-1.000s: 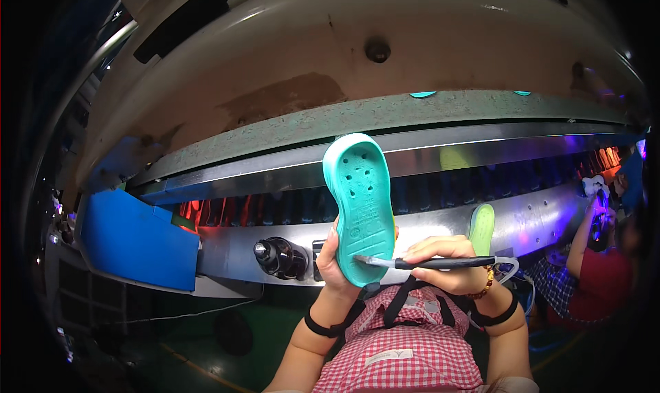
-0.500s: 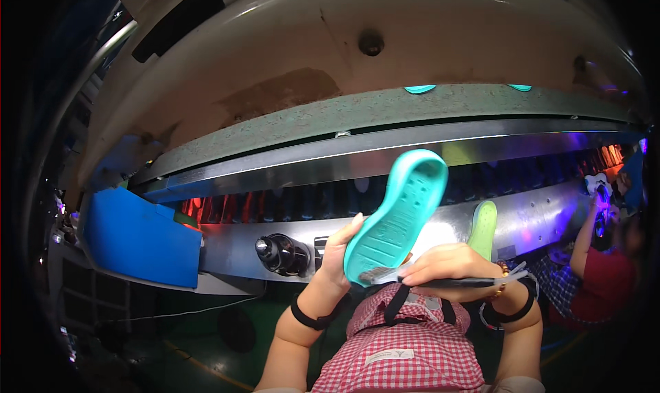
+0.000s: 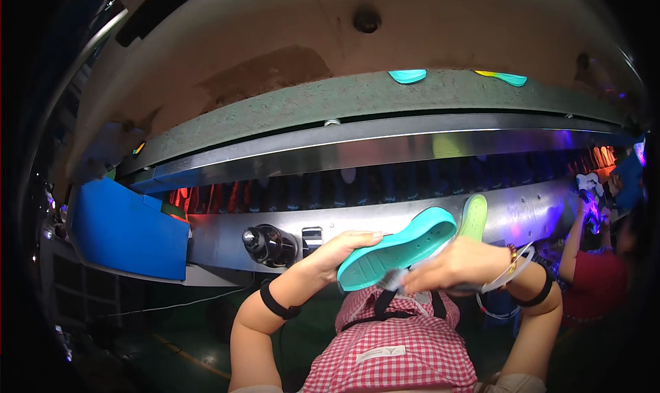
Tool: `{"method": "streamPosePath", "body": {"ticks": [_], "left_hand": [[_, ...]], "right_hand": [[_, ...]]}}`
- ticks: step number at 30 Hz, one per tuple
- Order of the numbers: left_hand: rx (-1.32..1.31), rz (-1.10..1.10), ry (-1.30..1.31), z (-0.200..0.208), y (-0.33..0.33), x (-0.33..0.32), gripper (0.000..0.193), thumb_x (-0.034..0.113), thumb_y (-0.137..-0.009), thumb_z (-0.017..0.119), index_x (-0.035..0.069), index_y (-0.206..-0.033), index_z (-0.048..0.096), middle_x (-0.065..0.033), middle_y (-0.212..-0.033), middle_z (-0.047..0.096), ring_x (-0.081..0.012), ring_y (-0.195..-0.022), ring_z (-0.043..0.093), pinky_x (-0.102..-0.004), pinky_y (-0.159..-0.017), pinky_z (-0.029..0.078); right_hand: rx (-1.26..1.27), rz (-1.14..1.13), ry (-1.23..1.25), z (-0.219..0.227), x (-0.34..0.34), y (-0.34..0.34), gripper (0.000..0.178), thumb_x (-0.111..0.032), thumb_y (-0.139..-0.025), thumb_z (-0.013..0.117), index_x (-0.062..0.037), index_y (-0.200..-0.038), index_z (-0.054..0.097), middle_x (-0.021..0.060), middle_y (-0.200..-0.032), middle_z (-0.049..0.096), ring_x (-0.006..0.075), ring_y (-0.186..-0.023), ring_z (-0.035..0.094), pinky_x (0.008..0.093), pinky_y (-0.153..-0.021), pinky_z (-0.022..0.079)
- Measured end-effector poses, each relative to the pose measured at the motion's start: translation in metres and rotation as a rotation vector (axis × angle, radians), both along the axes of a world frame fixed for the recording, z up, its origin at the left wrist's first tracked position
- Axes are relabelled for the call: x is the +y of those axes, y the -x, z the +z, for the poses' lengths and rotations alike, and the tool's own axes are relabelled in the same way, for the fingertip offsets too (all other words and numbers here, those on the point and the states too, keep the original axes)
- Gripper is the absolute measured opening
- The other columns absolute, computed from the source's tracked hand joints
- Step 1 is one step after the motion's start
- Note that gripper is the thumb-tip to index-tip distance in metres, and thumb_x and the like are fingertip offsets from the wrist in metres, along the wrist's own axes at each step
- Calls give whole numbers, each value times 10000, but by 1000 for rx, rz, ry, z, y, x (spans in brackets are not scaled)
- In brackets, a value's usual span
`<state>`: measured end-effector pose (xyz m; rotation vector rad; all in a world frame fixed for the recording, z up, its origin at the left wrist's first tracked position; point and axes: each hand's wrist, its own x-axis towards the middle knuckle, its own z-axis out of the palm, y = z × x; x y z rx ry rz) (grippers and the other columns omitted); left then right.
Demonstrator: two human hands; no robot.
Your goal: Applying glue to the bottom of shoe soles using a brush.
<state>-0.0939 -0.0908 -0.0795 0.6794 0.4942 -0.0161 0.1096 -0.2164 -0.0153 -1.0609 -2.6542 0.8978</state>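
A turquoise shoe sole [image 3: 389, 250] with a raised rim is tilted in front of my apron, its hollow inner side showing. My left hand [image 3: 338, 250] grips it by the heel end, thumb along the upper edge. In my right hand [image 3: 459, 264] is a brush [image 3: 393, 279], its pale bristles at the sole's near edge; whether they touch it is unclear. Motion blurs the right fingers, and the handle is mostly hidden. Behind that hand, a lime green sole [image 3: 474, 216] lies on the metal ledge [image 3: 526, 204].
A black bottle-like container [image 3: 271, 245] stands on the ledge at left, near a blue panel [image 3: 130, 231]. Beyond the ledge runs a dark slot with red glow at its ends. Coloured soles [image 3: 409, 76] lie on the greenish belt [image 3: 289, 108]. Another person [image 3: 598, 276] works at right.
The sole has come lower and tipped over to a flatter slant. My right hand has shifted slightly right with the brush. More of the soles on the belt shows.
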Motion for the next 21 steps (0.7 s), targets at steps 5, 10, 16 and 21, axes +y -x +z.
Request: {"method": "streamPosePath", "body": {"ticks": [5, 10, 16, 21], "left_hand": [[39, 13, -17, 1, -2, 0, 398, 193, -851, 534, -57, -1157, 490, -166, -1059, 577, -201, -899, 602, -295, -799, 489], [57, 11, -89, 13, 3, 0, 402, 211, -865, 515, -47, -1171, 481, -161, -1078, 568, -204, -952, 583, -302, -836, 471], [-47, 99, 4, -1, 7, 0, 431, 215, -871, 478, -37, -1217, 433, -160, -1091, 562, -215, -954, 583, -317, -831, 476], [-216, 202, 407, -41, -2, -11, 450, 275, -866, 420, -28, -1199, 425, -228, -1108, 529, -335, -960, 566, -483, -849, 454]], "right_hand": [[-58, -31, -4, 3, -1, -3, 351, -60, -695, 535, -93, -1043, 569, 59, -1076, 589, 246, -853, 614, 327, -671, 507], [138, -138, -120, -11, 0, -23, 392, -60, -675, 556, -96, -1066, 561, 46, -1116, 570, 259, -847, 611, 344, -672, 505], [345, -296, -8, -37, -15, -15, 225, -100, -763, 622, -52, -983, 620, 112, -884, 646, 232, -767, 632, 312, -675, 509], [784, -744, 224, -76, -14, 16, 223, -69, -781, 613, -28, -1000, 631, 68, -773, 654, 63, -618, 587, 190, -548, 468]]}}
